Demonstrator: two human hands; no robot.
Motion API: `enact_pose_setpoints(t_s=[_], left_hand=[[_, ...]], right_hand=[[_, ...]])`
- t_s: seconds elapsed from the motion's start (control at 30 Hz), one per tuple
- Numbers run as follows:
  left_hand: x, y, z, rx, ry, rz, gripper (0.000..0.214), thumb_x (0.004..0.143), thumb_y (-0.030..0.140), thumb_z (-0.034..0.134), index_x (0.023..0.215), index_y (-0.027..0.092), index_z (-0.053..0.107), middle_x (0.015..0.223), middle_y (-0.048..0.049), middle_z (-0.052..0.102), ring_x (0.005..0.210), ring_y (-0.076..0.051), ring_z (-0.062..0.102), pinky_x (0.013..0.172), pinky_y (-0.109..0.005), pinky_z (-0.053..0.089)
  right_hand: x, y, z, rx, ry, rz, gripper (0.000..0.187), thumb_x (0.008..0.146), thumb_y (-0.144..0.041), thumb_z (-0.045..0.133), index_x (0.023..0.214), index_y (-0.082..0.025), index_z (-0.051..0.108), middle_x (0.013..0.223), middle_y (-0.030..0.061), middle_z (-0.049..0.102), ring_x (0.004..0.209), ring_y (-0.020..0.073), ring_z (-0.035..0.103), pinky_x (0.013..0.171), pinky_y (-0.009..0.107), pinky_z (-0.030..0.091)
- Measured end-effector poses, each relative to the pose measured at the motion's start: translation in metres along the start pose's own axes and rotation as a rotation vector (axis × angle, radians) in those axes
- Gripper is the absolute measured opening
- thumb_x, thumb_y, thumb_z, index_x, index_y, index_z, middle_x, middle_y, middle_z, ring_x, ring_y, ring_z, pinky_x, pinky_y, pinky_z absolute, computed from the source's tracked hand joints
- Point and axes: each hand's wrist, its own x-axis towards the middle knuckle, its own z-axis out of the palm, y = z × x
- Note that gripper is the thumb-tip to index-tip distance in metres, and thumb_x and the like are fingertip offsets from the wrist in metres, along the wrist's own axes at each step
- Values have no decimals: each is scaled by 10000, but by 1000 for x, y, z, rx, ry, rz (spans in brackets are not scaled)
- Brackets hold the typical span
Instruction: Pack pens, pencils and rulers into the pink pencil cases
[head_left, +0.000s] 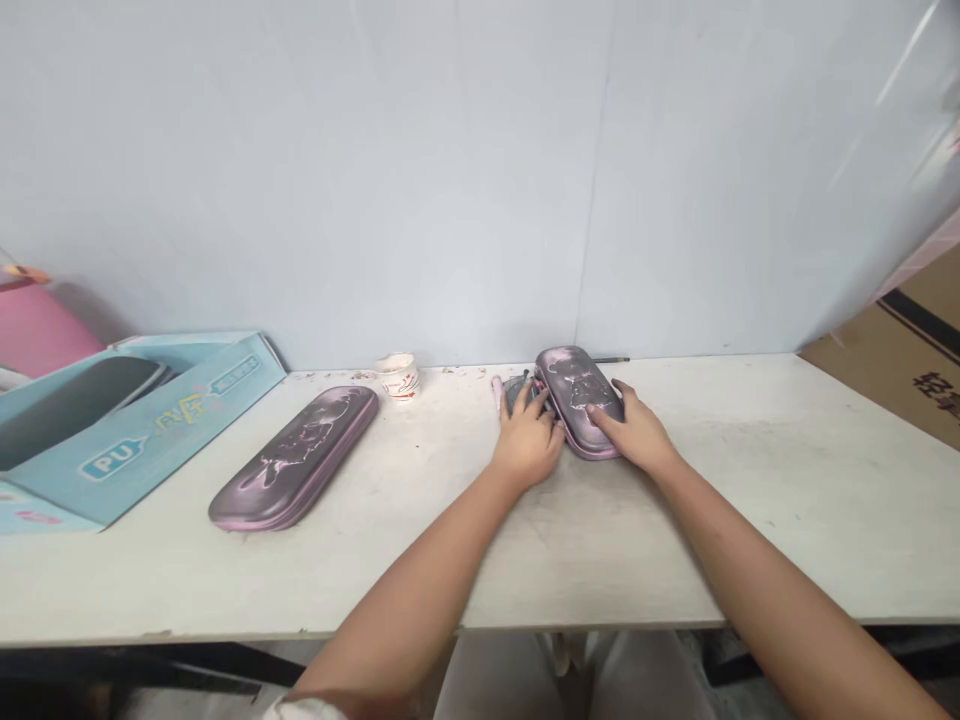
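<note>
My right hand point(634, 427) lies across the near end of a glossy purple-pink moulded zip case point(579, 392), its fingers pressing on the lid. My left hand point(529, 442) curls over a dark object point(517, 393) at the case's left side, partly hiding it. What that object is, I cannot tell. A small pink item point(496, 392) pokes out beyond my left fingers. A matching closed case point(294, 458) lies flat and angled on the table, left of both hands.
A white table point(675, 540) runs across the view against a pale wall. A small white cup point(399, 377) stands at its back edge, and a dark pen point(611, 359) lies behind the case. A blue printed box point(142, 425) holding a dark case sits at left; cardboard point(900, 360) shows at right.
</note>
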Motion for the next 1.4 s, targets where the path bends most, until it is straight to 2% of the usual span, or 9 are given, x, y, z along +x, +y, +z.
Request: enact_pose_setpoints(t_s=[0.17, 0.27, 0.4, 0.5, 0.63, 0.8, 1.1, 1.23, 1.4], left_hand=[[1, 13, -12, -558, 128, -80, 463, 879, 352, 400, 1296, 154, 368, 1288, -130, 486, 1214, -223, 422, 1022, -408, 324], [-1, 21, -18, -748, 287, -155, 532, 815, 379, 528, 1268, 168, 345, 1186, -124, 537, 1074, -206, 528, 920, -358, 411], [-2, 20, -31, -563, 495, -206, 459, 742, 365, 621, 1147, 200, 479, 1044, -69, 548, 994, -199, 532, 876, -346, 418], [-2, 9, -43, -315, 592, -180, 453, 719, 321, 636, 1147, 230, 518, 1032, -57, 498, 989, -196, 504, 871, -342, 412], [-5, -8, -50, 63, 544, -146, 492, 710, 234, 617, 1193, 267, 526, 1048, -70, 486, 995, -231, 468, 878, -386, 382], [-5, -16, -44, 336, 409, -86, 486, 732, 240, 598, 1211, 272, 526, 1037, -99, 508, 976, -258, 449, 869, -426, 349], [2, -4, -40, 454, 378, 19, 433, 758, 210, 546, 1190, 235, 544, 1006, -124, 512, 976, -255, 452, 884, -453, 320], [2, -1, -39, 460, 376, 46, 434, 758, 208, 542, 1190, 250, 542, 997, -118, 516, 1003, -262, 446, 883, -449, 326], [3, -1, -40, 473, 378, 47, 431, 759, 200, 527, 1187, 255, 544, 978, -115, 517, 1006, -263, 448, 898, -461, 316]], right_hand=[[-13, -10, 1, 239, 297, -260, 732, 715, -515, 580, 1288, -154, 305, 1243, 162, 472, 1136, 262, 472, 937, 418, 391], [-19, -15, 6, 306, 323, -414, 763, 685, -468, 641, 1273, -169, 259, 1222, 160, 444, 1094, 237, 491, 910, 413, 424], [-22, -17, 13, 216, 239, -562, 637, 715, -433, 629, 1219, -183, 332, 1184, 141, 451, 1109, 242, 463, 936, 439, 404], [-19, -16, 14, 165, 276, -570, 443, 771, -402, 571, 1131, -186, 429, 1162, 135, 453, 1122, 249, 444, 936, 440, 398], [-16, -13, 9, 135, 369, -530, 223, 821, -336, 502, 989, -192, 526, 1084, 111, 477, 1061, 231, 469, 905, 423, 407], [-23, -20, 2, 136, 484, -547, 193, 829, -361, 504, 908, -196, 565, 1029, 86, 489, 1024, 214, 459, 894, 405, 397], [-25, -28, 1, -185, 654, -588, 326, 755, -504, 567, 782, -179, 558, 1018, 106, 507, 1095, 270, 421, 965, 506, 291], [-27, -32, -1, -253, 676, -592, 238, 781, -418, 558, 759, -182, 544, 1008, 106, 535, 1084, 269, 445, 988, 540, 254], [-27, -33, -2, -230, 637, -592, 65, 779, -280, 527, 806, -236, 566, 1035, 82, 549, 1079, 272, 458, 987, 564, 248]])
